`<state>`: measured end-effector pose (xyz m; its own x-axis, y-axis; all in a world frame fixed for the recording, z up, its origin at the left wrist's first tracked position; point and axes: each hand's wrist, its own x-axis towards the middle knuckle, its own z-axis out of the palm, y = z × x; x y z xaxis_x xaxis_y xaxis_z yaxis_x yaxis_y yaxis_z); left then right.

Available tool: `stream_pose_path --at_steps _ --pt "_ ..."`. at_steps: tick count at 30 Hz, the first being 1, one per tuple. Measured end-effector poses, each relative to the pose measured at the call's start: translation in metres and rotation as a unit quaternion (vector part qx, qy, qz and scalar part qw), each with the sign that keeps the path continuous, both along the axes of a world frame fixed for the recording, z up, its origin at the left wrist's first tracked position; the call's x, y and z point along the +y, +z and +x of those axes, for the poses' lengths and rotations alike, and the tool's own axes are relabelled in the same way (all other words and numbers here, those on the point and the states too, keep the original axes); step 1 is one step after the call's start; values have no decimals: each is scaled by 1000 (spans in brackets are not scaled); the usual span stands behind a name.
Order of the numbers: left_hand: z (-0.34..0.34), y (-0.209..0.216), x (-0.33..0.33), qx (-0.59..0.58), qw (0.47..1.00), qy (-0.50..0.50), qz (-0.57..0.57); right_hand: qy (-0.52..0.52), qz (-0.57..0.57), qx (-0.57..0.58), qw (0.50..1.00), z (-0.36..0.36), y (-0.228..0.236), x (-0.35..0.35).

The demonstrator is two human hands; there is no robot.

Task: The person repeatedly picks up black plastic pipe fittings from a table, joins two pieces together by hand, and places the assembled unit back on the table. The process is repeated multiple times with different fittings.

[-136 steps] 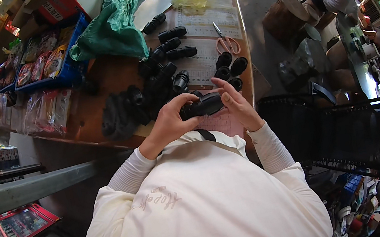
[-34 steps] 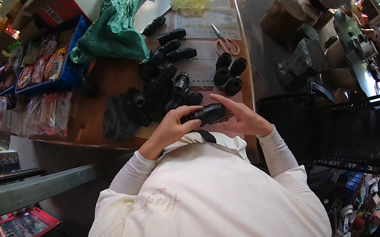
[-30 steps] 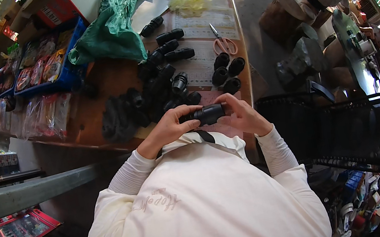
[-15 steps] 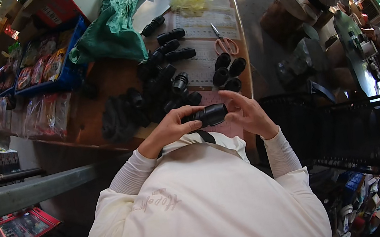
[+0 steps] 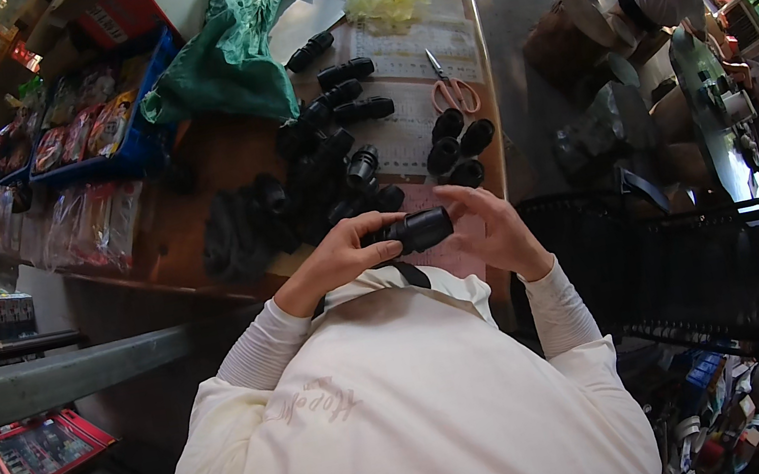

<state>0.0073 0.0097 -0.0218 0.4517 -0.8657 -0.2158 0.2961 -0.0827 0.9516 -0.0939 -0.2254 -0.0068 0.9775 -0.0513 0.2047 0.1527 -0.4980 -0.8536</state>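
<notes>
My left hand (image 5: 342, 256) is closed around the narrower left end of a black cylindrical fitting (image 5: 424, 229), thumb along its near side. The fitting lies sideways just above the table's near edge. At its wide right end, my right hand (image 5: 498, 231) is open, fingers apart and curved; whether a fingertip touches the fitting I cannot tell. Beyond my hands is a heap of similar black fittings (image 5: 363, 166), some with ribbed ends. A small group of short black pieces (image 5: 459, 148) sits to the right of that heap.
Scissors with pink handles (image 5: 454, 94) lie on the table (image 5: 214, 160) near its right edge. Farther back are a pale yellow pile (image 5: 388, 8) and a green plastic bag (image 5: 219, 72). A blue crate of packets (image 5: 107, 161) stands left. A black chair (image 5: 658, 259) is at the right.
My right hand has shifted slightly left, its fingers still apart beside the fitting's end. The left hand keeps its hold, nearly still. The view has moved a little.
</notes>
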Motion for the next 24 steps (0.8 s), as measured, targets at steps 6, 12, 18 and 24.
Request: stream_pose_path --at_steps 6,12,18,24 --pt "-2 1 -2 -10 1000 -1 -1 1 95 145 985 -3 -10 -10" --pt "-2 -1 -2 -12 1000 -16 20 28 24 124 992 -5 -9 -13" --pt "-2 4 -4 -11 1000 -18 21 38 -167 117 978 -5 -2 -6" --pt "-2 -1 -5 4 1000 -6 8 35 -14 65 997 -5 1 0"
